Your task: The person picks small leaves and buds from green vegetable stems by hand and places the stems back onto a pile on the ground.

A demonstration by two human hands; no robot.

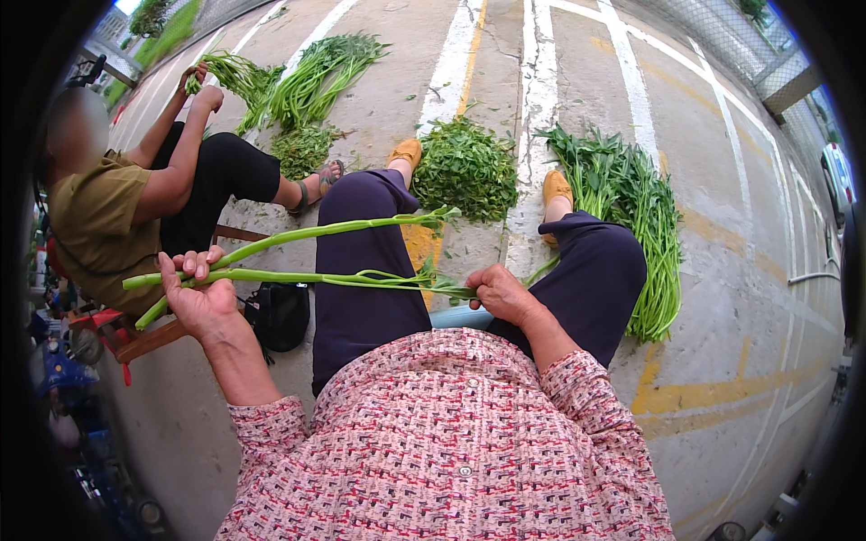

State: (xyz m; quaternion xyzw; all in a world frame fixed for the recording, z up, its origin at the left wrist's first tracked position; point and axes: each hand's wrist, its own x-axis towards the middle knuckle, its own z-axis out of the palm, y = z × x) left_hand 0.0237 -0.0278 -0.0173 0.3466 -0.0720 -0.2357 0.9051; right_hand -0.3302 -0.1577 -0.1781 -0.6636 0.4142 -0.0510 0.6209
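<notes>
Two long green water spinach stems (311, 277) lie across my lap at thigh height. My left hand (200, 290) is closed round their thick ends, palm up. The upper stem slants away to the right and ends free in small leaves. At the leafy tip of the lower stem, my right hand (502, 294) is pinched, fingers pressed together. Between my feet sits a heap of plucked leaves (465, 169). Beside my right leg lies a large bunch of water spinach (645, 225), leaves at the far end and bare stems toward me.
On the left a co-worker (108, 207) sits holding a bunch of greens (236, 77). More water spinach (325, 79) and a small leaf pile (302, 149) lie before them. A black bag (278, 316) rests by my left thigh. White and yellow lines mark the concrete; a mesh fence (713, 36) stands behind.
</notes>
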